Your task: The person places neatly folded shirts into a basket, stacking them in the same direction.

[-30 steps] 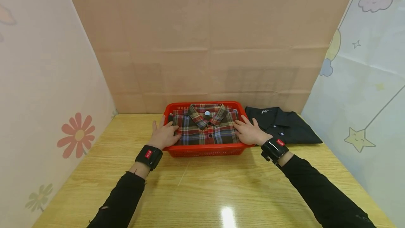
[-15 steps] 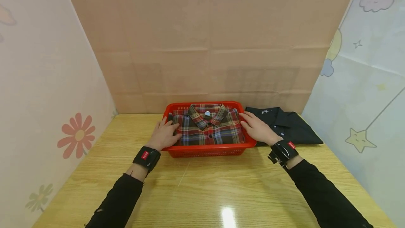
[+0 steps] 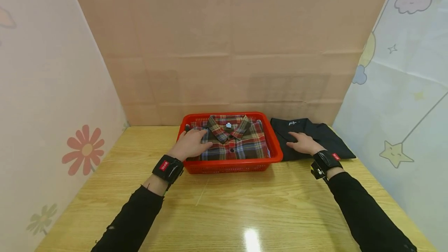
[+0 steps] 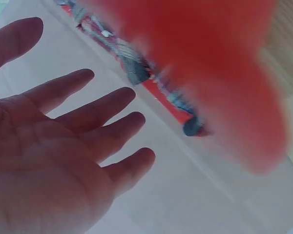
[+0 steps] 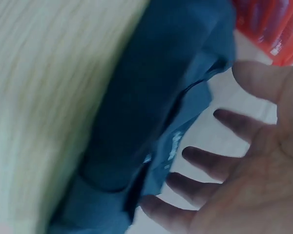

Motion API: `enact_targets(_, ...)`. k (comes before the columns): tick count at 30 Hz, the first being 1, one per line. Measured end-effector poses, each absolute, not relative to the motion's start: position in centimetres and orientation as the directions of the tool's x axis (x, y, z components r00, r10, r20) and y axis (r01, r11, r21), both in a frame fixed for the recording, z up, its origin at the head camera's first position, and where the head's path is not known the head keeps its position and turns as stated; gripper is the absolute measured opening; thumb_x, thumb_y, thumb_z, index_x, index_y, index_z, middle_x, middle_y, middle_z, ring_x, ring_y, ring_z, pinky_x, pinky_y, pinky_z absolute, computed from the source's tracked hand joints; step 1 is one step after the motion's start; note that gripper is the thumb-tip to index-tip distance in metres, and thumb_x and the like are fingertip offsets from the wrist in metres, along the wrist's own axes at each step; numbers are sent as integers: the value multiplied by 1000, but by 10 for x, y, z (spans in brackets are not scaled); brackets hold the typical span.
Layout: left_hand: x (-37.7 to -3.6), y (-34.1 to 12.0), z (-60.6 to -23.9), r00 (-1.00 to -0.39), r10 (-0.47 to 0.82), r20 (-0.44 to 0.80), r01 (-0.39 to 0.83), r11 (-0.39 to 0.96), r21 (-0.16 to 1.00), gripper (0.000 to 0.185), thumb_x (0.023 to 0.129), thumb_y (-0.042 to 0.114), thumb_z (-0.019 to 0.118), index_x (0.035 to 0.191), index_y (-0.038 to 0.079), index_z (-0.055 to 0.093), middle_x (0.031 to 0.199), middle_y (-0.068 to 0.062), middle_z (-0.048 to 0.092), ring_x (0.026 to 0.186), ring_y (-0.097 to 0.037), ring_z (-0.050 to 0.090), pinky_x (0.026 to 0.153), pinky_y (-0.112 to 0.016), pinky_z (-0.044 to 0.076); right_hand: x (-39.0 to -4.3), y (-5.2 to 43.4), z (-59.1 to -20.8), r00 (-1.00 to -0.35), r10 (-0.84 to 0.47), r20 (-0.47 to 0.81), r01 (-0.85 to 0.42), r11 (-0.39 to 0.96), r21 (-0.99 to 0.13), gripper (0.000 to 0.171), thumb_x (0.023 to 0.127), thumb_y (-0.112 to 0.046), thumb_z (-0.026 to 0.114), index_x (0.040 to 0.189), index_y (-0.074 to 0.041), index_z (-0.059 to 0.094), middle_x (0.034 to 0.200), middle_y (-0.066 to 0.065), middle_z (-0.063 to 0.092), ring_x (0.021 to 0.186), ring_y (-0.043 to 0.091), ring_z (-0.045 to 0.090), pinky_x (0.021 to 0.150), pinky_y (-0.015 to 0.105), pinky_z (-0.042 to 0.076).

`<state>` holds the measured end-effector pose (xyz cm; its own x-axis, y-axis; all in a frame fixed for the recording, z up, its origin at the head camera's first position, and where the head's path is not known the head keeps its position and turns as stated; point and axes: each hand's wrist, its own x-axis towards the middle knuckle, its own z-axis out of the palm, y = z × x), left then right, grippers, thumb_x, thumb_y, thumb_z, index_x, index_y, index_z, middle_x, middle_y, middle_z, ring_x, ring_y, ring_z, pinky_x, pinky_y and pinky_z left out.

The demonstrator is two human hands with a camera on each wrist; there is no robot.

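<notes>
A folded plaid shirt (image 3: 241,150), collar at the back, lies inside a red plastic basket (image 3: 231,165). Over the basket's left end is my left hand (image 3: 189,145), fingers spread and holding nothing; the left wrist view shows its palm (image 4: 44,161) apart from the blurred red basket (image 4: 224,87). To the basket's right lies a folded black shirt (image 3: 329,143) with a white mark near its collar. Above this shirt hovers my right hand (image 3: 303,144), its fingers loosely extended and grasping nothing. In the right wrist view the dark shirt (image 5: 141,97) is just beyond the fingertips (image 5: 193,153).
All of it stands on a wooden table (image 3: 224,205). Brown paper (image 3: 224,49) covers the wall close behind the basket. Patterned side panels, one with a red flower (image 3: 86,150) and one with a star (image 3: 396,154), bound the table left and right.
My right hand has left the plaid shirt and basket edge and moved right, over the black shirt. My left hand has shifted slightly right, lifting off the basket's left rim. Basket and shirts stay put.
</notes>
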<state>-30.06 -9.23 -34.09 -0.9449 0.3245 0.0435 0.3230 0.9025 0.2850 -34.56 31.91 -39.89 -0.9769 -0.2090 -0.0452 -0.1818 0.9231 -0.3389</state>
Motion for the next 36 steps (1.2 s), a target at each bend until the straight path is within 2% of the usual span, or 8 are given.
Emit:
enact_targets(4, -301, -84, -333, -945, 325, 21, 313, 890, 332, 61, 88, 43, 53, 138, 12, 39, 132, -11, 47, 123, -30, 39, 101, -59, 16, -351, 330, -407, -975, -207, -86, -172, 936, -306, 61, 90, -31, 51, 138, 2, 32, 134, 39, 24, 123, 54, 17, 97, 63, 13)
enact_targets(6, -302, -80, -331, -945, 326, 6, 308, 885, 350, 62, 88, 44, 53, 139, 13, 38, 132, -10, 47, 122, -30, 40, 100, -59, 17, -353, 333, -410, -971, -207, -116, -163, 938, -306, 61, 90, -32, 52, 138, 1, 32, 135, 40, 21, 123, 55, 16, 97, 64, 13)
enact_targets(10, -304, -69, -327, -946, 325, -19, 296, 881, 369, 63, 88, 46, 51, 140, 15, 36, 132, -8, 48, 121, -30, 42, 100, -58, 21, -353, 334, -413, -954, -208, -217, -136, 943, -304, 64, 91, -36, 51, 139, 0, 31, 136, 41, 15, 122, 57, 16, 93, 66, 19)
enact_targets(13, -306, -60, -325, -945, 327, -26, 292, 877, 382, 64, 88, 46, 51, 140, 14, 35, 132, -8, 48, 121, -29, 43, 99, -55, 25, -352, 335, -415, -945, -197, -261, -127, 956, -263, 64, 91, -40, 50, 139, -1, 32, 136, 40, 16, 122, 56, 19, 92, 65, 23)
enact_targets(21, -306, -34, -323, -934, 353, -55, 301, 861, 410, 64, 88, 44, 52, 141, 14, 33, 138, -6, 41, 126, -27, 36, 99, -54, 26, -347, 331, -414, -943, -154, -295, -106, 980, -171, 68, 88, -47, 51, 139, -5, 34, 135, 38, 21, 119, 56, 25, 87, 68, 26)
enact_targets(27, -308, -10, -324, -909, 410, -73, 338, 830, 443, 67, 89, 43, 51, 143, 12, 28, 135, -6, 45, 119, -23, 45, 94, -43, 38, -339, 331, -416, -944, -136, -301, -98, 985, -140, 71, 88, -50, 49, 141, -7, 31, 136, 38, 18, 117, 59, 24, 85, 70, 25)
enact_targets(31, -303, 7, -324, -893, 441, -89, 350, 806, 478, 66, 90, 41, 51, 144, 12, 26, 140, -6, 38, 125, -23, 38, 98, -40, 35, -328, 331, -416, -948, -172, -267, -139, 980, -140, 71, 87, -49, 52, 139, -6, 34, 134, 38, 24, 114, 58, 30, 84, 69, 27)
enact_targets(36, -298, 30, -322, -879, 465, -101, 368, 799, 475, 64, 90, 41, 51, 144, 14, 27, 141, -6, 37, 127, -24, 35, 99, -42, 33, -314, 333, -415, -954, -192, -231, -166, 978, -128, 69, 86, -49, 54, 137, -6, 38, 130, 37, 29, 112, 56, 35, 83, 67, 30)
